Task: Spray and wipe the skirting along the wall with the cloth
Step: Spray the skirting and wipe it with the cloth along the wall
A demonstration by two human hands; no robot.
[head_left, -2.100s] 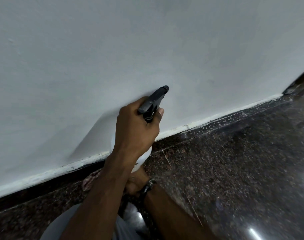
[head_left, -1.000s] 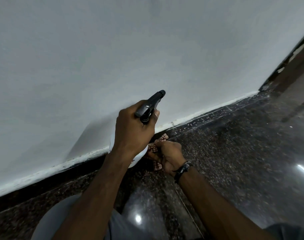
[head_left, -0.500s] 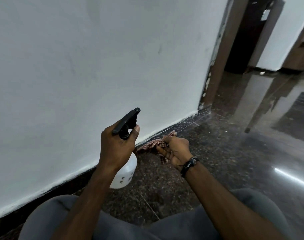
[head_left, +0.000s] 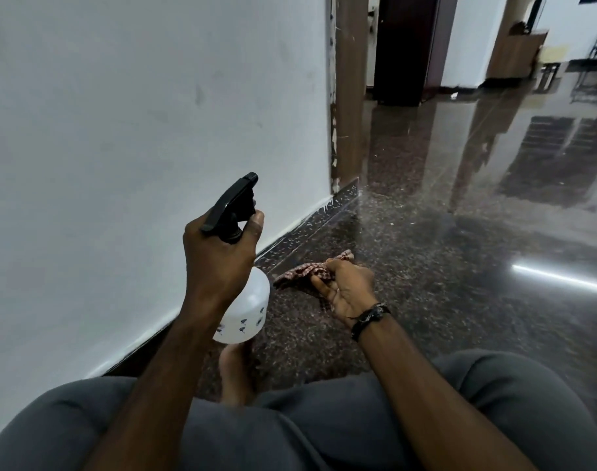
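A dark granite skirting (head_left: 307,229) runs along the foot of the white wall (head_left: 120,130), up to a brown door frame. My left hand (head_left: 219,253) grips the neck of a white spray bottle (head_left: 249,307) with a black trigger head, held above the floor and aimed along the skirting. My right hand (head_left: 346,290) holds a bunched red-checked cloth (head_left: 304,271) low over the floor, a little out from the skirting.
Polished dark granite floor (head_left: 460,266) stretches to the right and ahead. A brown door frame (head_left: 348,96) ends the wall; a dark doorway and furniture lie beyond. My grey-trousered knees fill the bottom, with a bare foot (head_left: 234,375) between them.
The view has swung right and up, showing the corridor. Both hands have drawn back from the skirting, and the right hand with the cloth has come out from behind the bottle.
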